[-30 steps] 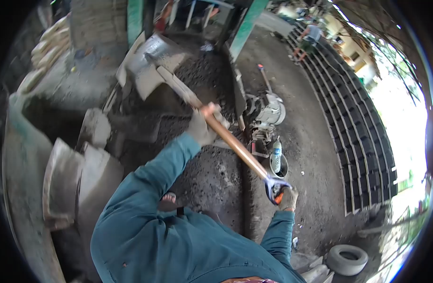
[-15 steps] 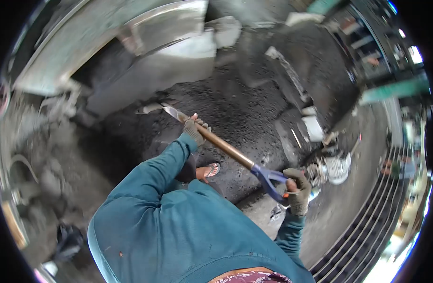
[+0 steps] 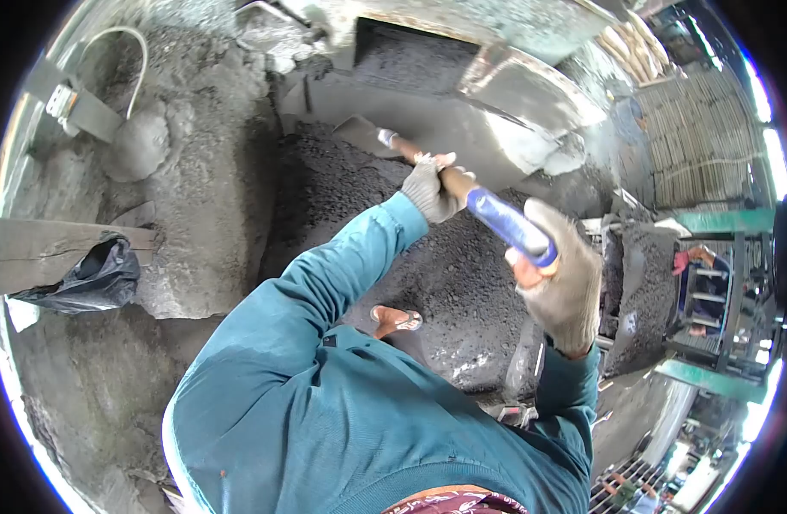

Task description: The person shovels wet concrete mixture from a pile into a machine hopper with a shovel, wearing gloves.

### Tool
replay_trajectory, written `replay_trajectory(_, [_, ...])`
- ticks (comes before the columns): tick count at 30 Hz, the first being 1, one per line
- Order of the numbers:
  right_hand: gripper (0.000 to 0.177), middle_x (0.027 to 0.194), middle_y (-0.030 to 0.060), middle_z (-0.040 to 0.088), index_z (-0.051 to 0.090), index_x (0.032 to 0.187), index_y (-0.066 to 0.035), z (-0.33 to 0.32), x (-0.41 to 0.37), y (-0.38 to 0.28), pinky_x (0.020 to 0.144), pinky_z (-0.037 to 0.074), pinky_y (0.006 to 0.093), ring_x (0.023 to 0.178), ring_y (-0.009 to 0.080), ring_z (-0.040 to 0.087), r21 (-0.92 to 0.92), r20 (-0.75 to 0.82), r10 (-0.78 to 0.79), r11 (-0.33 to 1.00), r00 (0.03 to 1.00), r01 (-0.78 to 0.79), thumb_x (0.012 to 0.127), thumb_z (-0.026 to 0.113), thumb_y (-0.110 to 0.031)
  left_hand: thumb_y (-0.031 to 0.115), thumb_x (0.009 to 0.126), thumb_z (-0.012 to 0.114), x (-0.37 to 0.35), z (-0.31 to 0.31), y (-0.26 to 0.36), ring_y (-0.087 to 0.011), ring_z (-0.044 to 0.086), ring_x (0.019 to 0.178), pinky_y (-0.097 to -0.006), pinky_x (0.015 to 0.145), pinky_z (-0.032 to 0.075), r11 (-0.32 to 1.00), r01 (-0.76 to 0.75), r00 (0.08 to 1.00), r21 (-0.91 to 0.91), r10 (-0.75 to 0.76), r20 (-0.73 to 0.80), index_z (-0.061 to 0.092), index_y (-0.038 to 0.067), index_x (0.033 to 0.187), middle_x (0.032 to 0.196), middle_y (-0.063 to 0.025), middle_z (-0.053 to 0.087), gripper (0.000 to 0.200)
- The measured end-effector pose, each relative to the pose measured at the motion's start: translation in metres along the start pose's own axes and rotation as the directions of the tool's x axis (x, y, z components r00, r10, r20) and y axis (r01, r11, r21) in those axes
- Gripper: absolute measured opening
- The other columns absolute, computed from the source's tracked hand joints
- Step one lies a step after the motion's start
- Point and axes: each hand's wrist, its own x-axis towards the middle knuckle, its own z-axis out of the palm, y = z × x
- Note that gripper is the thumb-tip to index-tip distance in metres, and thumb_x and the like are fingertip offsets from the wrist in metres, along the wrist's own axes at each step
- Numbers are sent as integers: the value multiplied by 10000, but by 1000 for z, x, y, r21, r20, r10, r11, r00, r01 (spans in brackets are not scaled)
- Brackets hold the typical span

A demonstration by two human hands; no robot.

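A shovel (image 3: 506, 221) with a wooden shaft and a blue handle slants up and left from my body. My left hand (image 3: 433, 187), in a grey knitted glove, wraps round its shaft. At the top end, my right hand (image 3: 566, 278) closes on the blue handle, also gloved. The shovel's blade (image 3: 363, 134) reaches the upper edge of the dark, lumpy loose material (image 3: 342, 184), beside a smooth grey slope. Whether the blade carries any material is hard to tell. Below my left hand, a sandalled foot (image 3: 397, 319) stands on the dark ground.
A dark rectangular opening (image 3: 410, 56) sits beyond the slope, with a tilted metal sheet (image 3: 535, 90) at its right. Rough grey mounds (image 3: 213, 171) rise on the left near a black plastic bag (image 3: 89, 276). Another person (image 3: 700, 257) is at far right.
The view has swung, bringing the opening toward the middle. The shovel's handle end has come up closer to the camera, with both hands still holding it.
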Motion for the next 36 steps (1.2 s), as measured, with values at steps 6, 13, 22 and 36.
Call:
replay_trajectory(6, [439, 1025, 190, 705, 615, 1208, -85, 159, 101, -19, 760, 565, 460, 870, 383, 701, 43, 146, -21, 999, 989, 15, 806, 714, -230, 187, 973, 557, 47, -45, 139, -248, 608, 723, -416, 742, 561, 988, -16, 980, 152, 46, -194, 536, 87, 1045, 882, -85, 603, 125])
replay_trajectory(13, [657, 887, 226, 693, 422, 1389, -220, 323, -36, 13, 745, 550, 527, 840, 453, 682, -78, 744, 54, 997, 666, 7, 787, 677, -284, 179, 962, 555, 27, -301, 140, -326, 582, 598, -530, 571, 526, 891, -180, 896, 417, 324, -304, 516, 41, 891, 699, -141, 558, 160])
replay_trajectory(22, [627, 873, 179, 693, 438, 1402, -121, 216, 66, -5, 708, 553, 498, 784, 406, 686, 113, 608, -98, 993, 788, 37, 820, 661, -192, 104, 895, 633, 13, -149, 155, -312, 579, 587, -476, 580, 536, 929, -313, 877, 199, 363, -314, 511, 51, 938, 730, -118, 530, 140])
replay_trajectory(36, [608, 987, 169, 716, 585, 1309, -97, 89, 73, 44, 752, 569, 432, 859, 342, 709, -101, 430, -147, 973, 891, 209, 732, 760, -183, 218, 885, 692, 61, -54, 40, -306, 624, 739, -452, 753, 554, 967, -52, 996, 248, 68, -56, 576, 91, 924, 809, -119, 628, 176])
